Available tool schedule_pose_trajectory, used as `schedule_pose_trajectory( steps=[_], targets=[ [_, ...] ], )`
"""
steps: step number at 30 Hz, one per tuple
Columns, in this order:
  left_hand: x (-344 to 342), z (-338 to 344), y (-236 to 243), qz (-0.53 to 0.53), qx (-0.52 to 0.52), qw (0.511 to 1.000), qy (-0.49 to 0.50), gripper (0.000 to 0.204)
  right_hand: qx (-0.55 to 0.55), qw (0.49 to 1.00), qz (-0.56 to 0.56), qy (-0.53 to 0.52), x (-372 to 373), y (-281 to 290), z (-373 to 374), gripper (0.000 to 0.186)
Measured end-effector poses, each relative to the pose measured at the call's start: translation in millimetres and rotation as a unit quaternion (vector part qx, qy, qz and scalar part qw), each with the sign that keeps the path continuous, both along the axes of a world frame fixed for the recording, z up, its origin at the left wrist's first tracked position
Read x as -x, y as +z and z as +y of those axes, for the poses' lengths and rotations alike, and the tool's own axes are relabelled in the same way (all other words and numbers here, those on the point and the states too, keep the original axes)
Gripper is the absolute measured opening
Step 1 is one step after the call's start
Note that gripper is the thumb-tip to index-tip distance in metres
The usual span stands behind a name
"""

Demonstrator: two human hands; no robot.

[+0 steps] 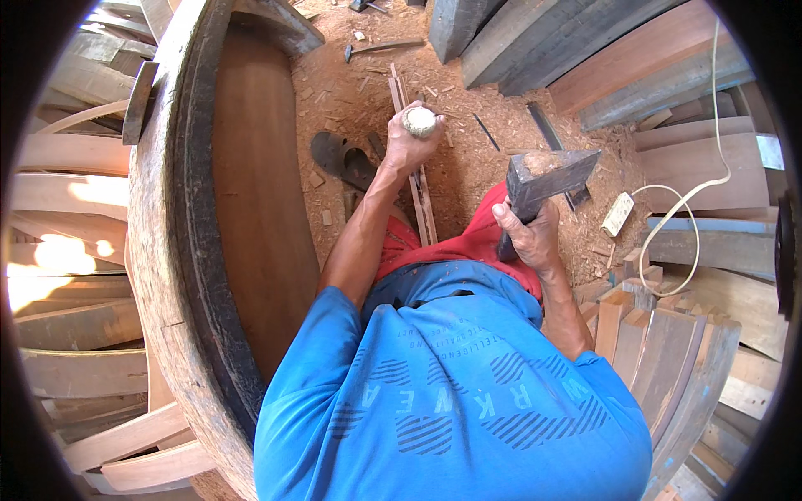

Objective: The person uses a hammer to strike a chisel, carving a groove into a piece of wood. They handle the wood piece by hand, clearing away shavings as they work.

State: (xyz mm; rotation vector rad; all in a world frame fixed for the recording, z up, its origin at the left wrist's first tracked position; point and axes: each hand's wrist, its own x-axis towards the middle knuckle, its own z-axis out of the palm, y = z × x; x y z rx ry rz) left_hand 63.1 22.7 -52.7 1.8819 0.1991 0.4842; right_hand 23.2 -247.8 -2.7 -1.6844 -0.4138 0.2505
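Observation:
My left hand (pixel 407 150) is closed around an upright chisel (pixel 420 122); only the round, pale, battered end of its handle shows, and the blade is hidden below the fist. Under that hand runs a narrow reddish strip of wood (pixel 425 209) with a groove along it, lying lengthwise between my legs. In my right hand (pixel 535 238) is a dark mallet (pixel 547 179) with a blocky wooden head and a worn, lighter face. The mallet head is raised to the right of the chisel, apart from it.
A large curved timber frame (pixel 159 209) with a brown panel stands close on my left. Shavings cover the floor (pixel 334 92), where a hammer (pixel 384 48) and a dark sandal (pixel 342 159) lie. A pale socket block (pixel 618 215) with a looping cable and stacked planks (pixel 693 167) are at right.

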Motion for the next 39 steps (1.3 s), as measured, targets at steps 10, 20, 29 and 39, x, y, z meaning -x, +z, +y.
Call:
schedule_pose_trajectory(
  steps=[10, 20, 29, 39],
  targets=[
    [1.8, -5.4, -0.1, -0.002, -0.032, 0.999, 0.0, 0.008, 0.004, 1.0, -0.017, 0.013, 2.8, 9.6, 5.6, 0.024],
    [1.1, -0.8, -3.1, 0.024, -0.011, 1.0, -0.005, 0.007, 0.034, 0.999, -0.014, 0.03, 3.4, 10.9, 6.9, 0.029],
    [-3.1, -5.3, 1.3, -0.004, -0.067, 0.997, -0.027, 0.008, 0.003, 1.0, -0.013, -0.003, 3.4, 9.7, 8.7, 0.03],
    [-5.9, 1.9, -13.4, 0.02, -0.052, 0.998, -0.02, 0.009, -0.002, 1.0, 0.001, -0.006, 1.9, 2.5, 1.9, 0.028]
  ],
)
